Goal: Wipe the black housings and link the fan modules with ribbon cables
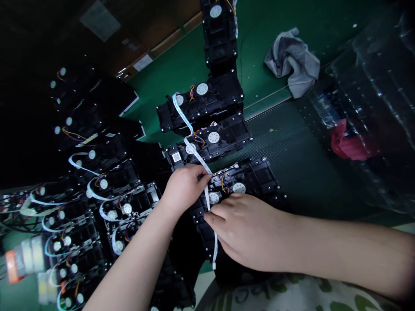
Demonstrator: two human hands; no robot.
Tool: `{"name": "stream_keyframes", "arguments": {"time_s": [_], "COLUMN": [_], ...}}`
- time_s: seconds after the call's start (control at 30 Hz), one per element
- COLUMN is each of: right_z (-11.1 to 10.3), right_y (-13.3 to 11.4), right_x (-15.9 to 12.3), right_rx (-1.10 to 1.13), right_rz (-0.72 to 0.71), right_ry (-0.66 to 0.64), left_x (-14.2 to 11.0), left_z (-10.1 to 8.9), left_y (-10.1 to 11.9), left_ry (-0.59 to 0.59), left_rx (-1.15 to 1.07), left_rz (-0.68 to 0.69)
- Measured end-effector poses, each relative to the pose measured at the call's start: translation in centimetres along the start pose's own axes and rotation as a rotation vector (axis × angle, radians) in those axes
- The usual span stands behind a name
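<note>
on my feed from the head camera, the bench (175,65) is covered in green matting, with a darker dotted mat (292,155) toward the right and dim brown panelling (155,30) beyond its far edge. a crumpled grey cloth (292,62) lies far right, and to the right of it a clear plastic bag (369,103) holds a red item (348,144) and a blue circuit board (324,108). a patterned cloth (308,296) with green marks lies nearest me. rows of black plastic modules (223,99) with white round discs and coloured wires run through the middle and left of the bench, many with white ribbon cables (42,201) looped over them. the left hand (184,188) reaches the near module (256,177) at the centre of the bench, its fingers (201,175) pressed together and pinching a white ribbon cable (206,194) high on its run. the right hand (246,229) lies across the same module, its fingers (215,218) close together just beside the cable's lower length; i cannot tell if they grip it. a small qr label (177,157) sits on the next module and a white label (142,62) on the panelling, but neither can be read from here.
</note>
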State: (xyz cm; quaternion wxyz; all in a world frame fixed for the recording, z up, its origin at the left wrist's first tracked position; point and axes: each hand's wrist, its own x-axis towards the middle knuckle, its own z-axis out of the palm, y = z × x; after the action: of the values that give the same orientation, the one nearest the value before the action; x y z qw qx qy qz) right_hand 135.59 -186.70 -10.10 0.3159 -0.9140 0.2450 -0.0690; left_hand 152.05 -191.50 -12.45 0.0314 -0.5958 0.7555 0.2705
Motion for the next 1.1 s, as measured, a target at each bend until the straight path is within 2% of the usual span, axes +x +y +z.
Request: {"name": "stream_keyframes", "arguments": {"time_s": [0.2, 0.3, 0.37, 0.47, 0.53, 0.63, 0.83, 0.93, 1.1], "right_z": [-0.3, -1.2, -1.9, -2.5, -2.3, -1.7, -1.8, -2.2, -2.3], "right_y": [0.2, 1.0, 1.9, 3.5, 4.5, 5.4, 6.0, 5.9, 5.6], "right_x": [-0.3, -0.1, 0.4, 1.5, 2.4, 3.9, 6.2, 6.8, 7.3], "right_rx": [0.015, 0.046, 0.072, 0.004, -0.087, -0.119, 0.095, 0.154, 0.174], "right_rz": [-0.030, -0.049, 0.029, 0.281, 0.410, 0.508, 0.631, 0.715, 0.779], "right_ry": [-0.007, 0.032, 0.113, 0.211, 0.159, -0.029, -0.233, -0.287, -0.292], "left_x": [-0.1, -0.4, -0.7, -0.9, -1.0, -0.9, -0.7, -0.7, -0.5], "left_z": [-0.3, -0.2, 0.0, 0.7, 1.4, 2.3, 2.8, 2.7, 2.7], "left_y": [-0.7, -0.8, -0.8, -1.1, -1.5, -1.8, -1.8, -1.7, -1.7], "left_ry": [-0.107, -0.075, -0.051, -0.061, -0.061, -0.056, -0.076, -0.077, -0.042], "left_rx": [-0.161, -0.289, -0.380, -0.524, -0.661, -0.889, -1.126, -1.152, -1.071], "left_rz": [0.016, 0.012, 0.003, -0.081, -0.186, -0.325, -0.463, -0.518, -0.508]}}
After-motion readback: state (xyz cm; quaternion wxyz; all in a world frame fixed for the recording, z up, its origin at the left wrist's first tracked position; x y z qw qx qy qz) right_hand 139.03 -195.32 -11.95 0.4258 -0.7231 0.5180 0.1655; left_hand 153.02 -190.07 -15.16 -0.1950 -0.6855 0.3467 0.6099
